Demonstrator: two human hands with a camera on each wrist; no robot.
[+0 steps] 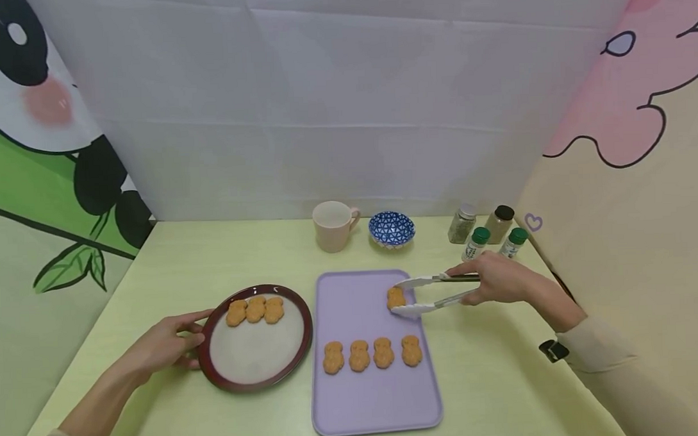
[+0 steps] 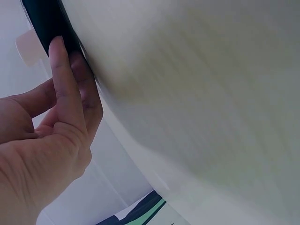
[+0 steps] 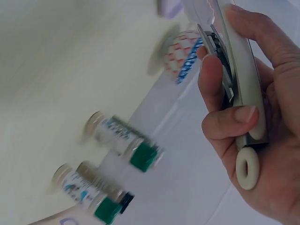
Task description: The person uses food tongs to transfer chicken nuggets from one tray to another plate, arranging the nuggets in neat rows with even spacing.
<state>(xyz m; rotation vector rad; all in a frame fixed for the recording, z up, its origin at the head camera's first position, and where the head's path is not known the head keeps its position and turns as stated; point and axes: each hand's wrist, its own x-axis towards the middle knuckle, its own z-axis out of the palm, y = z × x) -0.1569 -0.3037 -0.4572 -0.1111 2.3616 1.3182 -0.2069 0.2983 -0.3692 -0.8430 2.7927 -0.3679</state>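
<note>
My left hand (image 1: pixel 168 343) grips the left edge of a round plate (image 1: pixel 256 369) with a brown rim. In the left wrist view, the fingers (image 2: pixel 68 93) lie against the plate's dark edge (image 2: pixel 44 18). Three brown bear-shaped cookies (image 1: pixel 255 309) sit in a row near the plate's far side. My right hand (image 1: pixel 492 278) holds a pair of tongs (image 1: pixel 452 300) with pale tips. The tips stand on both sides of a cookie (image 1: pixel 395 298) at the far right of a lilac tray (image 1: pixel 356 410). Several more cookies (image 1: pixel 359 355) lie in a row across the tray's nearer half.
A pale pink mug (image 1: pixel 332 228) and a small blue-patterned bowl (image 1: pixel 392 229) stand behind the tray. Seasoning bottles (image 1: pixel 461 225) cluster at the back right, close beyond my right hand. Printed cloth walls (image 1: pixel 344 83) border the table at the back and sides.
</note>
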